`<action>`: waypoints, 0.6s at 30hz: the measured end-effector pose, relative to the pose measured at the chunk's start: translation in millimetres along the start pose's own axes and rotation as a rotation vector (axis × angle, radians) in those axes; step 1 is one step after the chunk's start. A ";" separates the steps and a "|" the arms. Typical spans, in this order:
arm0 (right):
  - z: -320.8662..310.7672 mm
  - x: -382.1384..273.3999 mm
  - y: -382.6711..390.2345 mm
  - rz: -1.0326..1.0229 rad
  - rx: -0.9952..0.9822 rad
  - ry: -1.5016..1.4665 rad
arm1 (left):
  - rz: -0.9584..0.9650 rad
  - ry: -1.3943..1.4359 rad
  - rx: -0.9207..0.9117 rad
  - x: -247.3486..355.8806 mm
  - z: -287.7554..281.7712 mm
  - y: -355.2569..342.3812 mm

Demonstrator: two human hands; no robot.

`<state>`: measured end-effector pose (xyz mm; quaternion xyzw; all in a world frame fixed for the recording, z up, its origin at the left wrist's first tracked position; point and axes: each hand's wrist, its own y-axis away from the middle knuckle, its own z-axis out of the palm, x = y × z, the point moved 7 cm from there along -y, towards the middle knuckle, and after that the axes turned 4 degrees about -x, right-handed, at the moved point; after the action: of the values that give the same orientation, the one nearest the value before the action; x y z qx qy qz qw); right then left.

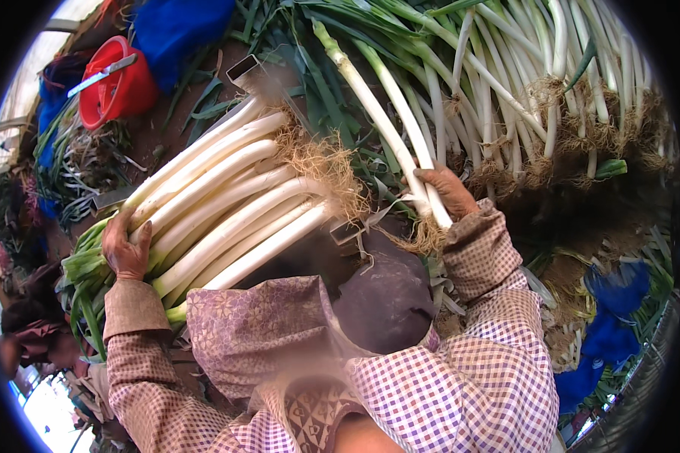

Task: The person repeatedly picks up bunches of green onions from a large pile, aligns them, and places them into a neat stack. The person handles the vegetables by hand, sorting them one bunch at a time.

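Note:
A bundle of long white leeks with tan roots lies at the centre-left across a metal frame, green tops toward the left. My left hand grips the bundle's left end, fingers curled over the stalks. On the right, my right hand is closed around two loose leeks, which slant up and away with their roots just below that hand. Its fingertips are partly hidden behind the stalks.
A large pile of leeks fills the upper right. At upper left sit a red bucket with a blade across its rim and a blue cloth. More blue material and trimmings lie at lower right. My knees are below the bundle.

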<state>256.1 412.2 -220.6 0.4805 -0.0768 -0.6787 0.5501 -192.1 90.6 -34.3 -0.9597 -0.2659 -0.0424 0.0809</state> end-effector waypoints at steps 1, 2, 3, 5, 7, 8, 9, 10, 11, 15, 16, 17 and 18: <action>7.8 12.6 1.2 0.064 -0.032 0.031 | 0.004 -0.041 -0.008 -2.5 3.3 0.4; 11.8 26.4 3.6 0.086 0.001 0.010 | 0.016 -0.064 -0.001 -5.2 5.6 2.2; 16.6 28.2 5.5 0.043 -0.041 0.009 | -0.080 0.108 -0.018 -17.0 13.0 -0.5; 20.4 33.9 9.5 0.035 -0.039 0.016 | -0.027 -0.147 -0.094 -20.2 27.0 -2.9; 19.9 31.6 20.4 0.071 0.008 0.067 | -0.019 -0.308 -0.135 -22.9 36.9 -7.7; 21.6 22.2 31.7 0.051 -0.018 0.072 | -0.047 -0.295 -0.195 -24.0 41.3 -10.4; 22.4 16.0 46.1 0.066 -0.001 0.138 | 0.028 -0.200 -0.164 -15.6 36.4 -13.5; 29.9 7.4 65.2 0.031 -0.064 0.144 | -0.013 -0.162 -0.250 -12.0 36.9 -16.0; 31.9 -0.6 84.3 -0.001 -0.026 0.190 | 0.065 -0.244 -0.301 1.0 30.0 -16.5; 54.9 -21.5 173.1 -0.032 -0.038 0.245 | 0.187 -0.305 -0.163 91.0 -29.2 -24.0; 57.9 -22.5 200.9 -0.014 0.004 0.278 | 0.244 -0.188 -0.120 128.0 -39.0 -27.6; 64.0 -22.5 226.2 -0.013 0.014 0.266 | 0.302 -0.008 -0.135 166.6 -42.9 -28.2; 71.9 -20.2 249.5 -0.001 -0.005 0.241 | 0.422 0.198 -0.211 213.0 -39.9 -25.9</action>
<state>369.6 302.7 -13.3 0.5575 -0.0083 -0.6163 0.5562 -24.9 212.6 34.8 -0.9882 -0.0445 -0.1457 0.0130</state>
